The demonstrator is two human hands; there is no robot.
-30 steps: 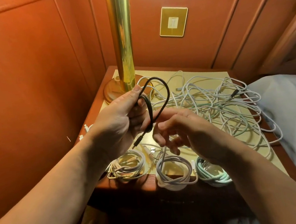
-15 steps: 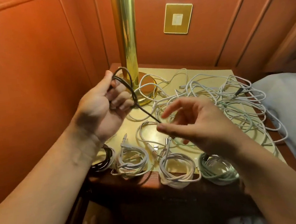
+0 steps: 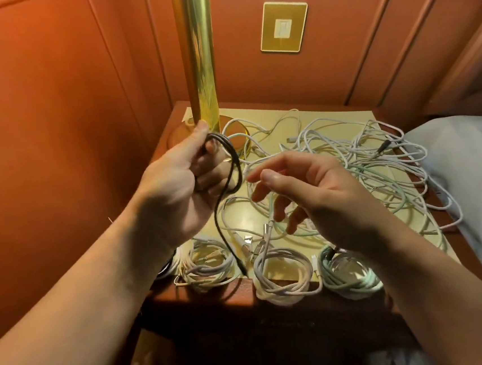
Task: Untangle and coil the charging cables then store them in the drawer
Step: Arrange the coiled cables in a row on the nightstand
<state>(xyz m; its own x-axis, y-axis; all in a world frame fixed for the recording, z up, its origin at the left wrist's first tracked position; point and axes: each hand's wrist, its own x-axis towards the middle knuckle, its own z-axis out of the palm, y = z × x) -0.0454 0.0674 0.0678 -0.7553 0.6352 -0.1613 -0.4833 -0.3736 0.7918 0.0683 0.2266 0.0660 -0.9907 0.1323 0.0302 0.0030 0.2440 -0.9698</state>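
We see the left hand [image 3: 181,185] curled around a looped black cable [image 3: 230,165] above the nightstand [image 3: 348,298], its loose end dangling over the coiled cables [image 3: 284,275] at the front edge, while the right hand [image 3: 320,195] hovers open, empty, before the tangled white cables [image 3: 363,155].

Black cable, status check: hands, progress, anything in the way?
Left hand grips black cable, partly looped, tail hanging. Right hand open, empty. White tangle uncoiled behind; finished coils at nightstand's front edge.
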